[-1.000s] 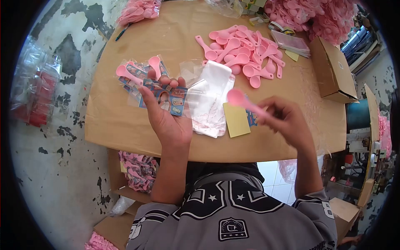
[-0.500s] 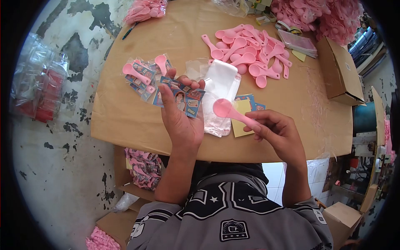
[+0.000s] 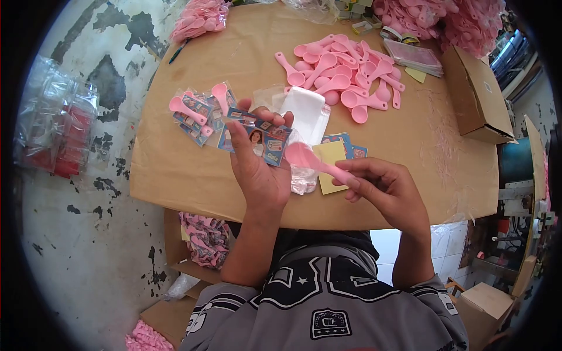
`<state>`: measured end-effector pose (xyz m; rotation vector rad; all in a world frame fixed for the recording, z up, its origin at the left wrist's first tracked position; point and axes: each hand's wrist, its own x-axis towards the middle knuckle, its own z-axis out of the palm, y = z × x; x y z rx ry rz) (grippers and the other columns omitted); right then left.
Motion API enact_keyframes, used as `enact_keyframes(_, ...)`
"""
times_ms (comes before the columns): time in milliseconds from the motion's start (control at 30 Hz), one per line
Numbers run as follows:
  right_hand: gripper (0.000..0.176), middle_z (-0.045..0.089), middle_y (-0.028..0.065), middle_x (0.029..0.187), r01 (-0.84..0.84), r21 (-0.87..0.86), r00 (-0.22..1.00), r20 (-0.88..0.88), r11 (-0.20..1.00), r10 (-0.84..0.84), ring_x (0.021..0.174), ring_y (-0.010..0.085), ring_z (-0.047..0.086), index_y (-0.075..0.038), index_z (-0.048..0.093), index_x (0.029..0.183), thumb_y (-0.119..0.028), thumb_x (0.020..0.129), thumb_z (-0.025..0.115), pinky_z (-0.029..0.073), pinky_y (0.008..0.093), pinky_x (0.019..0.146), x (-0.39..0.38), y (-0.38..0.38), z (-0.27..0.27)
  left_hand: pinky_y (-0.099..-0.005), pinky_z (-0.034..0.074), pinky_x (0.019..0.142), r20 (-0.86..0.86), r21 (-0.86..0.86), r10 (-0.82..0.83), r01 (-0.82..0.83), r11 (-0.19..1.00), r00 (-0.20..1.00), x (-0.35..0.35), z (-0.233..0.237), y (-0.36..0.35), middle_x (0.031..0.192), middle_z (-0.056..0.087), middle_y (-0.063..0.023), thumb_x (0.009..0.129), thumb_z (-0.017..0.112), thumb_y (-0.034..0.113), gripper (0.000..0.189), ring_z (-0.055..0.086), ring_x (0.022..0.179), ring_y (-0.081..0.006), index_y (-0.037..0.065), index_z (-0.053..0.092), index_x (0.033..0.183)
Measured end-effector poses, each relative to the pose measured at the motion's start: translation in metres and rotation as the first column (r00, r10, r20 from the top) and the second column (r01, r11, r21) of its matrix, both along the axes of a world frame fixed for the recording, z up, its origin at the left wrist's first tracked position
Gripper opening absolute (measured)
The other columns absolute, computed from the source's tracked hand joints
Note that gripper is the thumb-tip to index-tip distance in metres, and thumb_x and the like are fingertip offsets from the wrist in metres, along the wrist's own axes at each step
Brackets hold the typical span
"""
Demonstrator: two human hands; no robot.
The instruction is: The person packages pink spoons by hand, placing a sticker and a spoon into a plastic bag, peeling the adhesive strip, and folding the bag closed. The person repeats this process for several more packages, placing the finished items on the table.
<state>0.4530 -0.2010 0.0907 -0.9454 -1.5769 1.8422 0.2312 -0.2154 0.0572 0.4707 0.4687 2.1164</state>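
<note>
My left hand (image 3: pixel 260 181), palm up, grips a blue printed card (image 3: pixel 270 146) between thumb and fingers. My right hand (image 3: pixel 395 193) pinches a pink measuring spoon (image 3: pixel 301 157) by the end of its handle. The spoon's bowl points left and comes up close to the card's right edge. Behind and below the spoon lie a stack of clear plastic bags (image 3: pixel 307 111), a yellow paper pad (image 3: pixel 332 153) and more blue cards (image 3: pixel 358 152). Left of my left hand, several bagged spoons with cards (image 3: pixel 190 110) lie in a loose heap.
A large pile of pink spoons (image 3: pixel 351 73) covers the table's back middle. At the right edge stands a cardboard box (image 3: pixel 477 96), with a clear plastic case (image 3: pixel 413 57) beside it. Bulging bags of pink spoons (image 3: pixel 410 17) sit at the back right. A pen (image 3: pixel 179 51) lies at the far left.
The spoon in my right hand has moved left, nearer the card. My left hand and its card have shifted slightly right. The whole view has drifted a little.
</note>
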Motion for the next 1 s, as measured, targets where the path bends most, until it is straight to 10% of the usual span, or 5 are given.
enact_keyframes(1000, 0.026, 0.075, 0.0112, 0.106, 0.177, 0.085, 0.984, -0.028, 0.981, -0.175, 0.085, 0.0109, 0.069, 0.005, 0.067, 0.125, -0.01, 0.104, 0.065, 0.057, 0.0265, 0.078, -0.017, 0.002, 0.0, -0.0534, 0.053, 0.11, 0.035, 0.017, -0.045, 0.045, 0.999, 0.998, -0.01, 0.006, -0.003, 0.108, 0.065, -0.0092, 0.107, 0.057, 0.045, 0.051, 0.068, 0.103, -0.0199, 0.007, 0.045, 0.139)
